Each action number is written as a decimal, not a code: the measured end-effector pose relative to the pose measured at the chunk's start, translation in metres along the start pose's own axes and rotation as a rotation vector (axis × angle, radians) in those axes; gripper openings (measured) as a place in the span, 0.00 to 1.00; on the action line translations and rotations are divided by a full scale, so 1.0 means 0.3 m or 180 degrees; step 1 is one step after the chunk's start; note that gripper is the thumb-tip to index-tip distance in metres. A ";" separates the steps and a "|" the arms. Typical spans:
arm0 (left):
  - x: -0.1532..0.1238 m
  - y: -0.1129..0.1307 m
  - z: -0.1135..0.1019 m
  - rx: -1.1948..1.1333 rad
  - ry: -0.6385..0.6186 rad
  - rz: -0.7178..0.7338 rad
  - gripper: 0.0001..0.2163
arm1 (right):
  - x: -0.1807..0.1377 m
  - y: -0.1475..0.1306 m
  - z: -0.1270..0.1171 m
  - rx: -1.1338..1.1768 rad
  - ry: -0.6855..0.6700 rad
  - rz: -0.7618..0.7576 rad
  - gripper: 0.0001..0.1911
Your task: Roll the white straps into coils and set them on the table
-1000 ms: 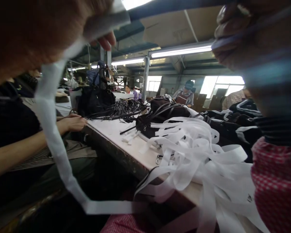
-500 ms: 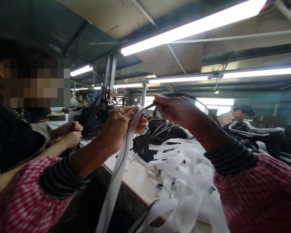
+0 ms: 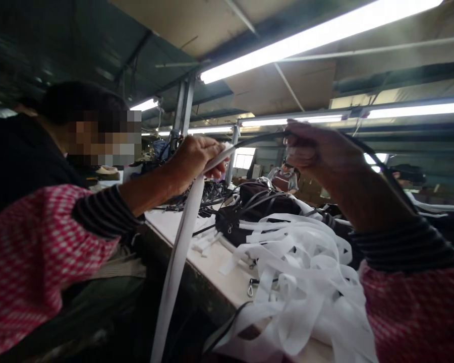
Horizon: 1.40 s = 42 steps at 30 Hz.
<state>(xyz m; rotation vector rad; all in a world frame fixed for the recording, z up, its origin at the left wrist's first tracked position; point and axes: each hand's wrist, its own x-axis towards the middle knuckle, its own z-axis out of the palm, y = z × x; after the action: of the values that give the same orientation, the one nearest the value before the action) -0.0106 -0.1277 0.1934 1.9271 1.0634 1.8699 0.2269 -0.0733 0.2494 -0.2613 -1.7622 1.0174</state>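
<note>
My left hand (image 3: pixel 199 159) is closed on the upper end of a long white fabric strip (image 3: pixel 181 242), which hangs down past the table edge. A thin black cord (image 3: pixel 259 137) runs from the white strip's end to my raised right hand (image 3: pixel 312 146). The fingers of that hand are pinched on the cord, and its length arches back over my wrist and down along the forearm. Between the hands the cord is lightly bowed. Whether it lies inside or along the white strip, I cannot tell.
Loose white strips (image 3: pixel 298 282) lie heaped on the pale table (image 3: pixel 212 275) below my right hand. A metal snap hook (image 3: pixel 250 288) lies beside them. Black bags (image 3: pixel 265 199) are piled behind. At the left a co-worker (image 3: pixel 30 151) bends forward close to my left arm.
My right hand has moved right and up, away from the left, and a longer stretch of black cord shows between them. The co-worker at the left has leaned forward.
</note>
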 end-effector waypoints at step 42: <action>0.023 -0.098 0.167 -0.0969 -0.0241 -0.0667 0.16 | 0.081 0.184 0.080 -0.0018 -0.0726 0.0322 0.21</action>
<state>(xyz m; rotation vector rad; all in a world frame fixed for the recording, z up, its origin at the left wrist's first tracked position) 0.0265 -0.0874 0.1726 1.6341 0.8626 1.7161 0.1804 -0.0369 0.2225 -0.2479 -1.9735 1.1518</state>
